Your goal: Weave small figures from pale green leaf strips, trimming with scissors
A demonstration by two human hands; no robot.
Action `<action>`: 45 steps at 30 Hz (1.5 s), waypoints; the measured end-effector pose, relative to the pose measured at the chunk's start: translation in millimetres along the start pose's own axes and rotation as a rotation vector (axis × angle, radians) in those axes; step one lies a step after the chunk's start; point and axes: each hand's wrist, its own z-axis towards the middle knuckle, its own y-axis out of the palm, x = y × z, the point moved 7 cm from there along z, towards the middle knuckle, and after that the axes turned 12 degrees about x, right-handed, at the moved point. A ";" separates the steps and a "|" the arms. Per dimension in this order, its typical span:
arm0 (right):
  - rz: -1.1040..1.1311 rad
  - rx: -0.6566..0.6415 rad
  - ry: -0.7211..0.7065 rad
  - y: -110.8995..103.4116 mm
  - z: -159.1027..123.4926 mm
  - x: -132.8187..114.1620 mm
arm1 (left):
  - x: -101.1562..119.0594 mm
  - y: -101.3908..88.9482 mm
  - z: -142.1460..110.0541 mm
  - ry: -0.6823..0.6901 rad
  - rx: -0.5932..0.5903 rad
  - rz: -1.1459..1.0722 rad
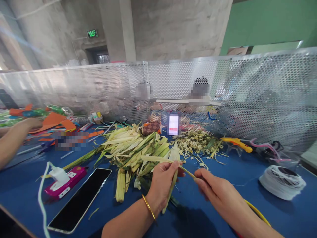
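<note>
My left hand (164, 180), with a gold bangle on its wrist, is closed around several pale corn husk strips (174, 152) crossing one another. One strip points up and another hangs below the fingers. A thin twisted length of husk (187, 172) runs from there to my right hand (213, 186), which pinches its other end between thumb and fingers. Just beyond my left hand lies a large heap of corn husks (131, 145). To the right of it is a pile of shredded husk bits (198, 142).
A black phone (80, 200) and a magenta power strip (65, 181) with a white plug lie at left. A roll of white cord (282, 181) and a yellow glue gun (237, 143) are at right. Perforated metal panels (111, 89) stand behind. Another person's arm (15, 138) reaches in from the left.
</note>
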 end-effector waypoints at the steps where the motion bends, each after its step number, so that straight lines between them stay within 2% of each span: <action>1: 0.001 -0.002 -0.001 0.5 0.0 -0.1 | 0.4 4.0 -3.0 -0.013 -0.058 -0.027; 3: 0.012 0.014 0.012 1.3 0.3 2.0 | 2.5 12.5 -10.2 -0.018 -0.181 -0.048; 5: 0.016 0.079 0.033 -2.0 1.8 6.7 | 4.7 16.5 -14.7 0.008 -0.239 -0.023; 9: 0.032 0.226 -0.052 -19.1 7.7 7.9 | 10.4 8.7 -8.7 0.086 -0.137 -0.044; 11: 0.036 0.246 -0.118 -27.3 11.2 5.8 | 10.4 4.0 -2.4 0.044 -0.101 -0.139; 13: 0.034 0.239 -0.169 -32.6 14.3 4.6 | 6.8 2.7 2.6 -0.074 -0.121 -0.236; 15: 0.032 0.220 -0.207 -34.3 16.2 4.4 | 2.0 5.2 2.8 -0.214 -0.195 -0.267; 17: 0.022 0.198 -0.223 -32.9 17.0 5.6 | 0.7 9.6 -1.8 -0.279 -0.310 -0.212; 19: 0.008 0.170 -0.225 -29.8 16.9 6.9 | 2.3 14.7 -8.8 -0.248 -0.434 -0.104; 21: -0.002 0.147 -0.233 -27.5 16.1 6.1 | 2.7 18.2 -13.6 -0.185 -0.495 -0.003; 25: -0.041 0.104 -0.286 -25.5 13.7 -1.8 | 5.3 17.8 -10.2 0.004 -0.388 0.059; 27: -0.087 0.102 -0.303 -24.8 13.0 -5.0 | 4.1 19.7 -10.4 0.032 -0.382 0.052; 32: -0.170 0.177 -0.362 -23.5 13.0 -8.6 | -10.2 22.0 -15.0 -0.201 -0.411 -0.014; 34: -0.215 0.308 -0.387 -31.4 11.7 -8.8 | -14.1 20.1 -14.5 -0.265 -0.380 -0.053; 36: -0.292 0.512 -0.435 -45.0 5.0 -12.1 | -18.0 17.2 -11.8 -0.313 -0.324 -0.117; 38: -0.377 0.665 -0.546 -52.8 -7.0 -21.7 | -21.6 14.6 -8.4 -0.350 -0.264 -0.205; 39: -0.404 0.684 -0.617 -51.7 -12.7 -27.8 | -23.5 13.9 -7.2 -0.368 -0.242 -0.243; 41: -0.422 0.619 -0.702 -41.7 -18.3 -37.1 | -26.7 14.2 -6.8 -0.400 -0.230 -0.297; 45: -0.281 0.441 -0.491 -20.2 -8.1 -29.6 | -27.9 18.0 -13.1 -0.452 -0.285 -0.344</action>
